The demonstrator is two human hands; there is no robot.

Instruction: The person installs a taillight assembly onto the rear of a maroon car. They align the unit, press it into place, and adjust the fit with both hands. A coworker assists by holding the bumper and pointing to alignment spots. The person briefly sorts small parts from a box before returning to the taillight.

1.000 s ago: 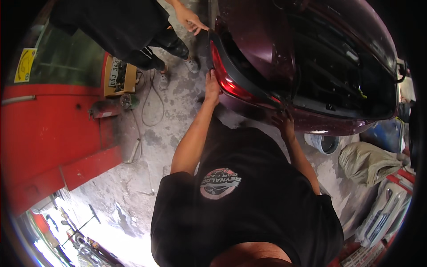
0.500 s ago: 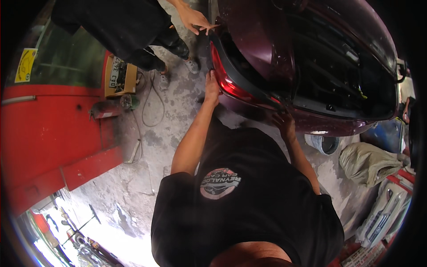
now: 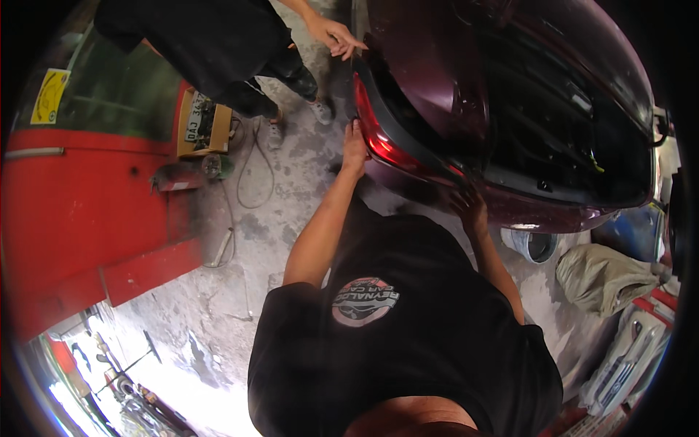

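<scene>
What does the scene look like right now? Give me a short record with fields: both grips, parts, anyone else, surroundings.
Left grip: against the outer edge of the red tail light
Right grip: in shadow near the light's inner end; exact contact unclear
Vehicle: purple car
Other person: co-worker's hand extended near the light's upper end
Left side: open cardboard box
Right side: bucket, crumpled beige cover

A blotchy grey concrete floor (image 3: 295, 186) across my remote view, strong white light (image 3: 207, 390) over its lower left, a broad red metal panel (image 3: 76, 226) I see at left, a dark greenish window (image 3: 120, 102) above.
</scene>
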